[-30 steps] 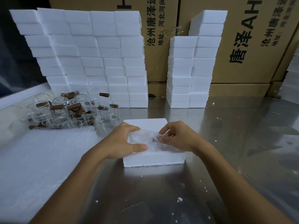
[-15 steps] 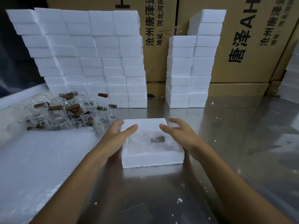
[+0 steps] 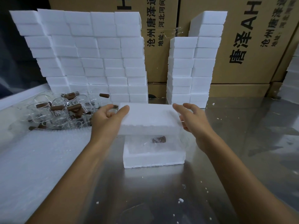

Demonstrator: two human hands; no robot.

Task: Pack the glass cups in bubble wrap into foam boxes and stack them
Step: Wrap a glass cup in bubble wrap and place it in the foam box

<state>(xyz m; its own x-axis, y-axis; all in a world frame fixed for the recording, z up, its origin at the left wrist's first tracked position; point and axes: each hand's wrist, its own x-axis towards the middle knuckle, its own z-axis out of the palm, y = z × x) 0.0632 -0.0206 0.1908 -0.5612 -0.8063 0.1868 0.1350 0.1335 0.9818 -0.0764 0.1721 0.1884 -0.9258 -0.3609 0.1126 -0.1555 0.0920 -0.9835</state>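
Fingers of the left hand gripped the white rectangular foam lid; the right hand hovered spread beside it. Beneath lay the bubble-wrapped glass cup in its white foam box. Light, crumbly foam seemed best held by its short ends.

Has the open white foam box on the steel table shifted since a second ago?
No. The open white foam box sits in the same spot in front of the two foam stacks; only a foam lid has arrived above it.
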